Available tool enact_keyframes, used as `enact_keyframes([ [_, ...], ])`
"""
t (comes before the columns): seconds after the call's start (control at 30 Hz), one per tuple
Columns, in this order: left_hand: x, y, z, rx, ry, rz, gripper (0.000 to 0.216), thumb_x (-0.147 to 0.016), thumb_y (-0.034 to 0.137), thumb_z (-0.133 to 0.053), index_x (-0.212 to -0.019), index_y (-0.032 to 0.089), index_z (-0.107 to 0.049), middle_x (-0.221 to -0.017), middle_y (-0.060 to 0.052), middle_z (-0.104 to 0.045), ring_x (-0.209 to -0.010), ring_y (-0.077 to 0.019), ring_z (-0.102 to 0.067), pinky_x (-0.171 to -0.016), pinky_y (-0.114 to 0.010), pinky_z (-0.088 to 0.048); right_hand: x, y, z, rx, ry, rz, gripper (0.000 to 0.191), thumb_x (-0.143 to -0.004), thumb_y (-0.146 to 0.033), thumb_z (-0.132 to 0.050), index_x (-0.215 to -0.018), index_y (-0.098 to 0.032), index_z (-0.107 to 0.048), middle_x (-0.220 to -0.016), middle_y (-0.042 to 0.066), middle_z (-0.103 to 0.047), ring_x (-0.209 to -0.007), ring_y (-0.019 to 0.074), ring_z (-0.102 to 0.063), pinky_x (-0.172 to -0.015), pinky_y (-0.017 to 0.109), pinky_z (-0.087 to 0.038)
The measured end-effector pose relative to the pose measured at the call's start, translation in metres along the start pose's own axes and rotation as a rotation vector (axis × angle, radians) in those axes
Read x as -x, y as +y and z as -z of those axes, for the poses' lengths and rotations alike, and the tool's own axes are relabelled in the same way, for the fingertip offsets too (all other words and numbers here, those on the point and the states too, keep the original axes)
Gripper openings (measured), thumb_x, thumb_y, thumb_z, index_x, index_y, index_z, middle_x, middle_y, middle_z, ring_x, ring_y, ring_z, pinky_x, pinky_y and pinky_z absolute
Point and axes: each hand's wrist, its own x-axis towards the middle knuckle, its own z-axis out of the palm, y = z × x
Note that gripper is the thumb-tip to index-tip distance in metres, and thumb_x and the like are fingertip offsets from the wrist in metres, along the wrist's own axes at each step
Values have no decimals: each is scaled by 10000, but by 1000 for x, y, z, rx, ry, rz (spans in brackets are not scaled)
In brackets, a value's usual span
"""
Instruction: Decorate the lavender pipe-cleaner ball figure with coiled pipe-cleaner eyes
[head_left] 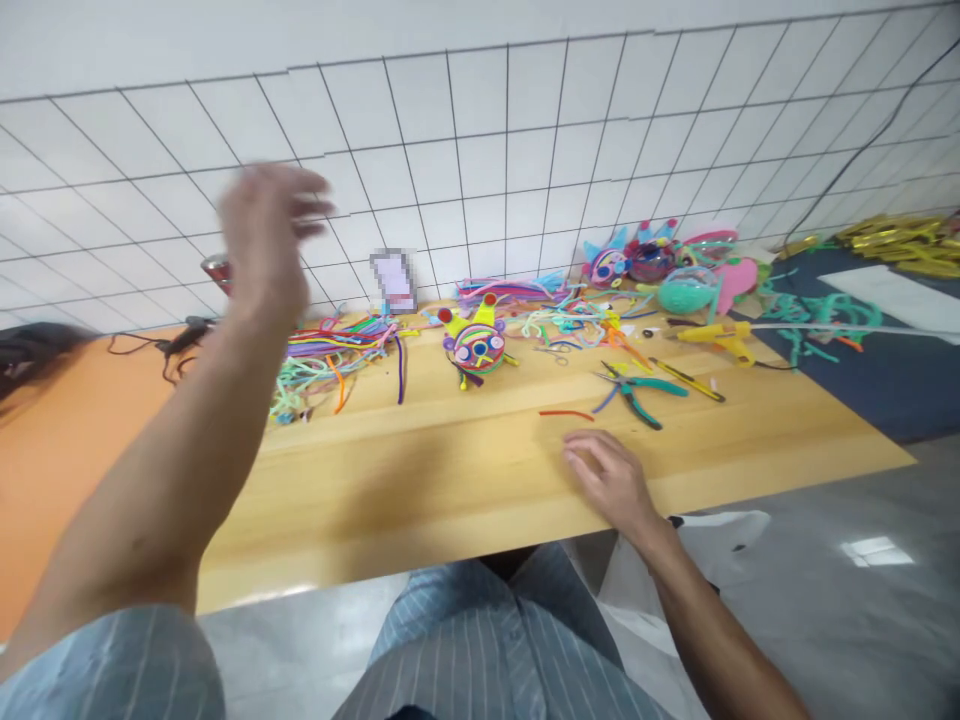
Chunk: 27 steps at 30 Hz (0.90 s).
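Observation:
My left hand (264, 238) is raised high above the left end of the wooden table (450, 480), smeared by motion, so its fingers are unclear and nothing shows in it. My right hand (611, 478) rests flat on the tabletop near the front edge, fingers loosely stretched, holding nothing. Just beyond it lie a short red pipe-cleaner piece (566, 413) and teal-handled pliers (637, 392). A round purple pipe-cleaner figure (476, 345) with a yellow crown stands mid-table.
A heap of coloured pipe cleaners (337, 355) lies back left. A yellow glue gun (720, 338) and pink and teal craft figures (675, 265) sit back right. A wire grid panel (480, 150) rises behind. An orange surface (67, 420) adjoins on the left, a dark mat (862, 370) on the right.

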Motion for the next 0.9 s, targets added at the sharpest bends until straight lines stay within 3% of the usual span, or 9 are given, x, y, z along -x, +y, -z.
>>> enact_keyframes([
  [0.07,89,19,-19,-18,-376,-39,284,-937,488,-690,-901,212,-741,-1051,-25,-801,-1109,-239,-714,-977,-427,-524,-6,-27,-11,-23,-80,103,90,-1024,-171,-649,-996,-236,-704,-996,66,-805,-943,211,-772,-872,369,-635],
  [0.17,210,32,-47,-7,-996,115,406,-950,564,-641,-1154,227,-742,-1245,-84,-784,-1160,-254,-710,-1022,-404,-542,-9,-70,-36,2,-166,288,165,-1049,-216,-599,-1000,-196,-755,-982,102,-807,-952,245,-757,-882,404,-632],
  [0.23,260,30,-56,-39,-1194,269,430,-933,602,-628,-1076,214,-748,-1131,-95,-798,-1068,-264,-723,-987,-392,-543,-6,-90,-51,73,-198,367,208,-1038,-264,-607,-993,-174,-789,-926,120,-807,-894,281,-750,-818,430,-627],
  [0.4,287,8,-43,114,-1092,772,506,-846,678,-602,-685,198,-611,-665,-27,-660,-653,-189,-605,-620,-315,-490,2,-122,-63,76,-360,495,199,-976,-396,-751,-945,-206,-798,-841,72,-800,-845,248,-744,-851,381,-614],
  [0.5,269,-8,-21,51,-1030,665,526,-802,680,-661,-615,192,-605,-552,8,-564,-544,-142,-502,-537,-282,-414,3,-137,-55,27,-288,541,250,-993,-408,-733,-1098,-189,-791,-1067,119,-828,-1044,273,-763,-966,418,-615],
  [0.57,248,-23,-2,-148,-818,533,453,-794,602,-696,-617,186,-666,-506,18,-536,-503,-132,-473,-518,-273,-383,5,-141,-42,-52,-230,486,246,-1020,-348,-699,-1200,-195,-767,-1217,131,-812,-1147,259,-758,-1028,424,-603],
  [0.7,198,-56,26,-244,-513,480,379,-836,509,-652,-606,211,-603,-476,33,-466,-464,-124,-390,-486,-266,-294,2,-116,-5,-176,-175,151,149,-1037,-259,-639,-972,-234,-771,-901,54,-823,-848,202,-780,-816,345,-618],
  [0.8,162,-79,21,-216,-355,431,334,-880,517,-604,-729,220,-583,-584,33,-527,-522,-126,-434,-523,-251,-342,-24,-72,9,-220,-97,-182,255,-1013,-325,-625,-807,-232,-740,-790,39,-785,-768,208,-750,-742,339,-591],
  [0.9,131,-99,-9,-177,-207,255,289,-826,454,-729,-938,203,-640,-832,-10,-670,-695,-143,-575,-643,-249,-454,-75,-25,0,-362,-12,-395,269,-966,-427,-662,-813,-215,-726,-811,37,-770,-810,208,-729,-786,345,-585],
])
